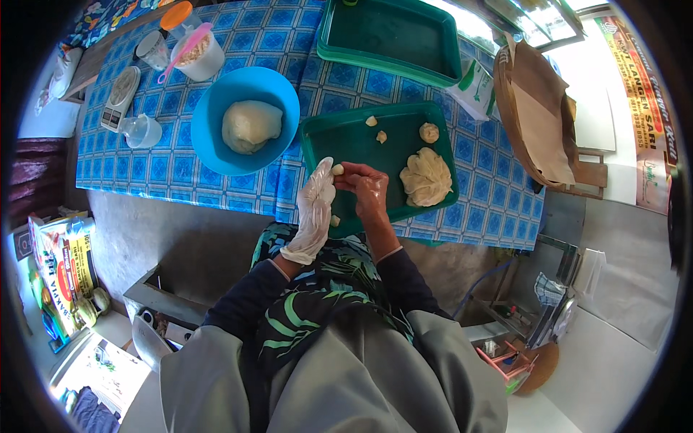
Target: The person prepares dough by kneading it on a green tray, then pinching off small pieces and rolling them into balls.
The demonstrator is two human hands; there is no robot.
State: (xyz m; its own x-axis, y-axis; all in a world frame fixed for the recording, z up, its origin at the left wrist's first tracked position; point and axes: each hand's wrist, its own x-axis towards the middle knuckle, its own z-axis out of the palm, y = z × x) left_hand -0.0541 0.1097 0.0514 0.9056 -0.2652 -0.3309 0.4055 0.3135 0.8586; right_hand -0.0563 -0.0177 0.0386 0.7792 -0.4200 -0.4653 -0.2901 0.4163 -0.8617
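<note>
Right fingers (354, 171) curled in, tips drawn together, pinching small dough piece (338, 169) out front. Gloved left hand (315, 207) right up against it from left; whether that one grips too, can't tell. Big dough lump (426, 178) on green tray (339, 133): just right of my right fingers, right hand nearer, roundish, no clear long axis. Blue bowl (204, 154) beyond fingers, off left.

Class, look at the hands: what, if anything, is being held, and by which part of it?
A small pale dough lump, between the right hand's fingertips and the gloved left hand; it's too small to tell which part is gripped.
</note>
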